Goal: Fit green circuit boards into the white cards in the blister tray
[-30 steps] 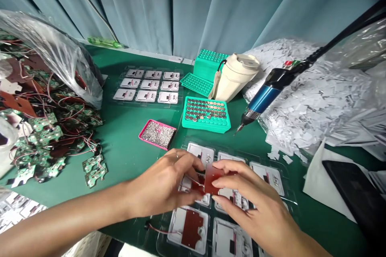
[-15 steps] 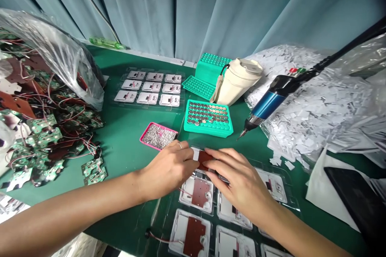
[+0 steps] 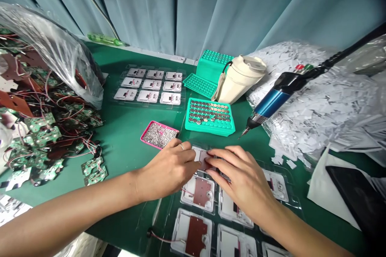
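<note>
My left hand (image 3: 176, 167) is closed, its fingertips pinching the left side of a brown circuit board (image 3: 204, 160) in a white plastic housing. From the other side my right hand (image 3: 241, 174) grips the same board, thumb and fingertips on its right part. The fingers hide much of the board. This housing is at the top left of a clear plastic tray (image 3: 221, 245). Below it are a housing with a brown board (image 3: 202, 192) and another housing with a darker board (image 3: 195, 235). A red-and-white wire leads from the lower one to a small black part (image 3: 149, 232).
Beyond my hands are a pink tray of small screws (image 3: 159, 135), a teal holder of button cells (image 3: 209, 116) and a cream cup (image 3: 243, 78). A blue electric screwdriver (image 3: 268, 106) hangs at right. Wired circuit boards (image 3: 45, 128) are piled at left; bagged white pieces (image 3: 298, 92) stand right.
The board between my hands now looks paler, catching the light. My right fingers have shifted slightly, and the dark bit seen under them is out of sight. The camera view has moved a little.
</note>
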`<state>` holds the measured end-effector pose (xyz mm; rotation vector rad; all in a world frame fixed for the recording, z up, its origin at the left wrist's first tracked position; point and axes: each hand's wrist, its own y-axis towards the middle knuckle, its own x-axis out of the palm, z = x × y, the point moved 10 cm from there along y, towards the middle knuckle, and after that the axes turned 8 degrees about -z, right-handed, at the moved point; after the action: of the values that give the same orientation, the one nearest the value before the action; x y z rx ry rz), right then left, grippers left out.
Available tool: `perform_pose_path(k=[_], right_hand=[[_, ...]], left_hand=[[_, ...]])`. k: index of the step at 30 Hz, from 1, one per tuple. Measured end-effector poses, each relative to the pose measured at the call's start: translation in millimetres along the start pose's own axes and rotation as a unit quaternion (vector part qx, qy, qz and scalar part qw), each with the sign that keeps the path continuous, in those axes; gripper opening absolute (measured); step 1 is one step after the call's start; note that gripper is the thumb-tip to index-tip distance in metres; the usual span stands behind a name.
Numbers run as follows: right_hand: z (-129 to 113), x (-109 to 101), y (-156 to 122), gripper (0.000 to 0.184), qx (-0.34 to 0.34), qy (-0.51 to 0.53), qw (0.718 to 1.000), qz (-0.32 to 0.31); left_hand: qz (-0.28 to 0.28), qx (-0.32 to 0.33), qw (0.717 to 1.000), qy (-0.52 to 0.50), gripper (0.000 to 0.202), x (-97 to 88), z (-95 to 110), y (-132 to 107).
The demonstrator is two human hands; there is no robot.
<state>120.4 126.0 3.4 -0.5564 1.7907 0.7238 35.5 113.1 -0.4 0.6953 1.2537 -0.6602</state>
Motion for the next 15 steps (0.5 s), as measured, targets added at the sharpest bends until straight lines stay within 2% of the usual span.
perform_pose_path(k=[8, 15], right_hand=[[-1, -1, -2, 0.011, 0.016, -0.028, 0.999, 0.003], [7, 9, 3, 0.007, 0.037, -0.019, 0.998, -0.051]], left_hand=[[-0.009, -0.010, 1.000, -0.007, 0.021, -1.0, -4, -3], [-0.025, 0.005, 1.000, 0.017, 0.024, -4.1, 3, -2]])
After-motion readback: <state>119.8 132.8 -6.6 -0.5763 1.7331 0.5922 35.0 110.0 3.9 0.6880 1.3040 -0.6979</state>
